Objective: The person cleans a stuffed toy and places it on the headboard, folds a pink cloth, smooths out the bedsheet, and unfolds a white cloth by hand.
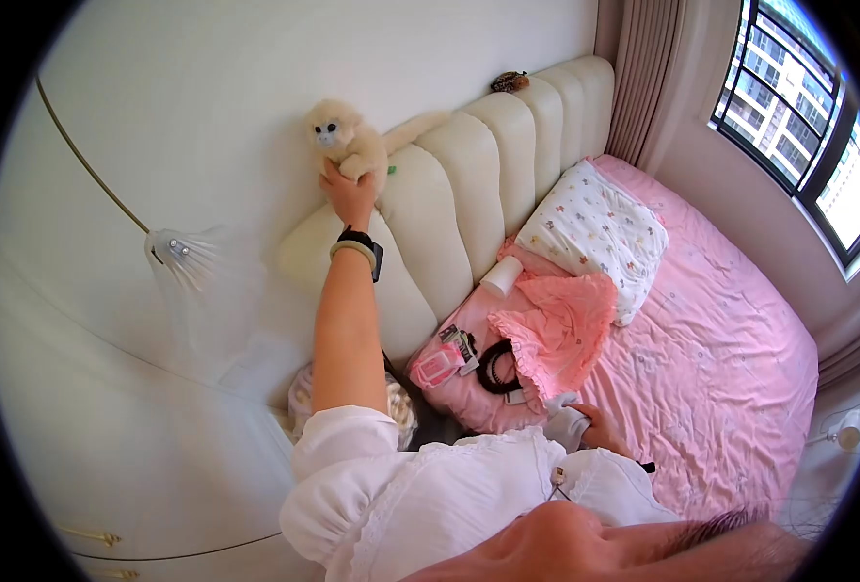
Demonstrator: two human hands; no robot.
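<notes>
My left hand point(351, 196) reaches up to the headboard, its fingers wrapped round the lower body of a cream plush monkey point(362, 145). The monkey sits upright against the wall at the headboard's top edge, its long tail stretched to the right along it. A dark watch and a pale band are on my left wrist. Low in the view, my right hand point(605, 434) is closed at a bunched grey cloth point(568, 427), close to my white top. Part of that hand's grip is hidden.
The padded cream headboard point(464, 175) carries a small dark brown object point(509, 81). On the pink bed point(721, 320) lie a patterned pillow point(595, 238), a ruffled pink cloth point(561, 330), a white roll point(502, 276), a black ring-shaped item point(495, 367) and a pink package point(440, 365). A wall lamp point(180, 252) hangs left.
</notes>
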